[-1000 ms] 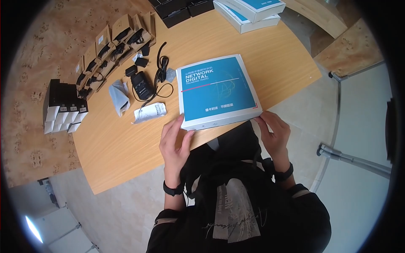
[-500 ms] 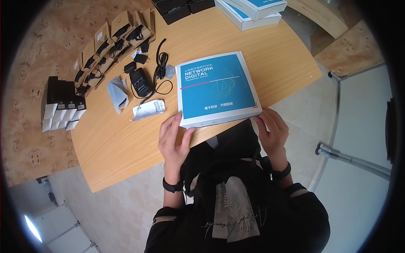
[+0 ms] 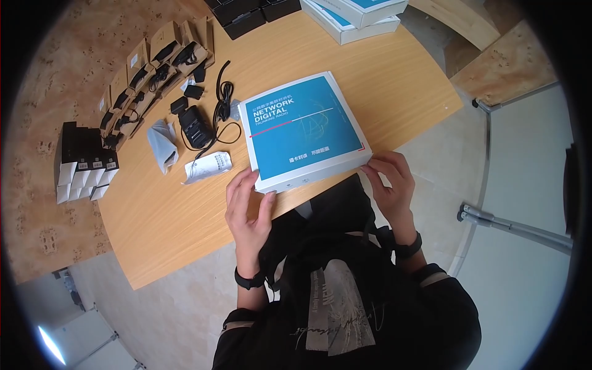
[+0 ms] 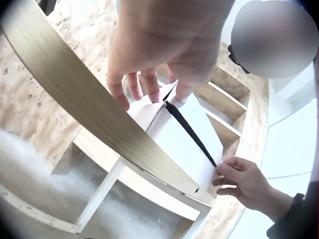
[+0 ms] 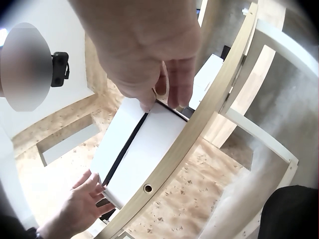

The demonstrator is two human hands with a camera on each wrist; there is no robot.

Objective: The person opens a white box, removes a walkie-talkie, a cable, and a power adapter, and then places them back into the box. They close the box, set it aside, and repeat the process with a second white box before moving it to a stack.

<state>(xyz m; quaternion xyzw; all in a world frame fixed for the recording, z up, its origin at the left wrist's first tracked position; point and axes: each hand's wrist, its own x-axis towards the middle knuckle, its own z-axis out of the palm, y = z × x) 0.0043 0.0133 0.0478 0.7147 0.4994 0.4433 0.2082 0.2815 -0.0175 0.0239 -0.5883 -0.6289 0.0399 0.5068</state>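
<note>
A white box [image 3: 305, 126] with a blue printed top reading "NETWORK DIGITAL" lies at the near edge of the table. My left hand [image 3: 248, 206] grips its near left corner, the thumb on the front side and the fingers round the left side. At the near right corner, my right hand [image 3: 393, 185] pinches the box between thumb and fingers. Both wrist views show a dark gap [image 5: 127, 147] running along the box's near side between two white parts. In the left wrist view this gap [image 4: 189, 132] is wider near my left hand [image 4: 164, 55].
Left of the box lie a black handheld radio [image 3: 196, 126], a coiled black cable [image 3: 224, 102], a grey pouch [image 3: 163, 145] and a white packet [image 3: 208, 167]. Opened brown cartons [image 3: 132, 80] line the far left. Similar blue-topped boxes [image 3: 351, 31] are stacked at the back.
The head view has shifted slightly, so the table and its things appear farther left. Both hands keep hold of the box's near corners.
</note>
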